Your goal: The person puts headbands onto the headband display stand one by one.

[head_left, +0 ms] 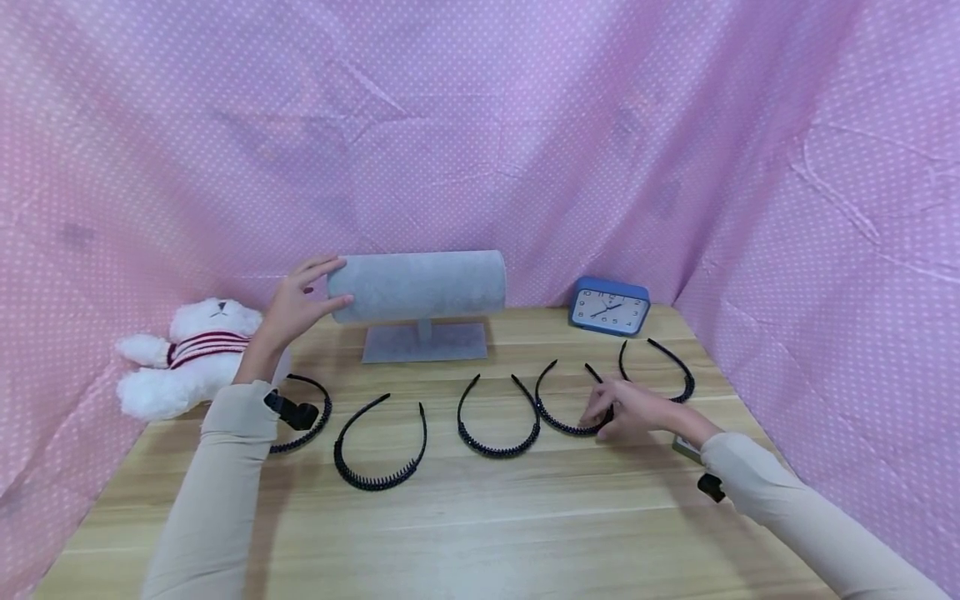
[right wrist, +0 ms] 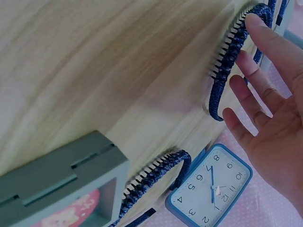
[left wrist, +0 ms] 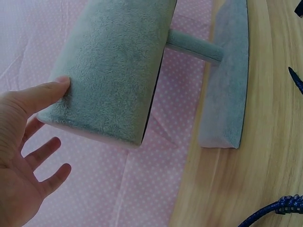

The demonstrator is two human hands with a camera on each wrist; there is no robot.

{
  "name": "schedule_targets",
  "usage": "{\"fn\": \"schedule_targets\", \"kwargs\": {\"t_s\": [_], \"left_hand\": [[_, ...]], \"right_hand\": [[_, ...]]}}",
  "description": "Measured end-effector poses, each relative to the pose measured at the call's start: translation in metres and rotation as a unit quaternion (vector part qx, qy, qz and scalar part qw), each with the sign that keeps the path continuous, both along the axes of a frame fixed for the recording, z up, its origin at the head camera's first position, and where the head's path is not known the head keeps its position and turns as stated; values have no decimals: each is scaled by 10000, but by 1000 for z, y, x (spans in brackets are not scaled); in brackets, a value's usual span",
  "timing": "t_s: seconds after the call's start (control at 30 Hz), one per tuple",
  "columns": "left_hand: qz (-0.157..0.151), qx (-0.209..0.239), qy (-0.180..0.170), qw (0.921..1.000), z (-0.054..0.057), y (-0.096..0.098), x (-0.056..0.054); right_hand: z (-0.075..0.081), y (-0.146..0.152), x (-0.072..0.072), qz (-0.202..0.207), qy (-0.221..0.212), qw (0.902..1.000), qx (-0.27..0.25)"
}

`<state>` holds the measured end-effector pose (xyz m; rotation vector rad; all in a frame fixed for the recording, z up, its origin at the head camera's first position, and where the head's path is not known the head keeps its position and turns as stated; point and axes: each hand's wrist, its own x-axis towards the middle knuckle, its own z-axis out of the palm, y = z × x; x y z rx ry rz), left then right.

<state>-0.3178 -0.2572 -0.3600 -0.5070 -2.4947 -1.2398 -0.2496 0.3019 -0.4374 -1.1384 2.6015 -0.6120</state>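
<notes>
At the back of the table, a grey plush roll-shaped display stand (head_left: 420, 286) sits on a flat rectangular base. My left hand (head_left: 296, 304) holds its left end, thumb on the front and a finger over the top; the other fingers (left wrist: 45, 153) spread free beside the end. Right of centre, my right hand (head_left: 628, 408) pinches the beaded part of a dark toothed headband (head_left: 567, 429) between thumb and finger. In the right wrist view the thumb lies on the beads of this headband (right wrist: 229, 54), and the remaining fingers are loosely extended.
More dark headbands (head_left: 498, 452) lie spread across the wooden table (head_left: 480, 533). A white plush bear (head_left: 198, 367) sits at the left. The blue clock (head_left: 611, 307) stands at the back right, and a grey-green box-like object (right wrist: 61, 179) is near my right wrist. Pink dotted cloth (head_left: 450, 125) hangs behind.
</notes>
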Motion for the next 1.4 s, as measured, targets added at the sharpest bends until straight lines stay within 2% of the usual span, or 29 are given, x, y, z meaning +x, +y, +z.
{"fn": "schedule_targets", "kwargs": {"t_s": [0.17,0.5,0.8,0.97,1.1,1.23,1.4], "left_hand": [[73,-25,4,10000,-1,0,-3],[149,-14,-37,9999,-2,0,-4],[201,40,-100,9997,-1,0,-4],[187,-9,23,9998,-2,1,-5],[144,-71,143,9998,-3,2,-6],[89,-201,260,9994,-1,3,-6],[83,-437,399,9982,2,3,-7]], "right_hand": [[-7,2,-1,-41,124,9999,82],[-12,1,-2,-177,350,9990,-196],[-4,-3,-8,-153,488,9961,-723],[5,-6,-11,-200,523,9940,-940],[8,-9,-14,-225,760,9883,-1305],[13,-12,-18,-617,993,9815,-1514],[23,-15,-23,-1167,949,9746,-1659]]}}
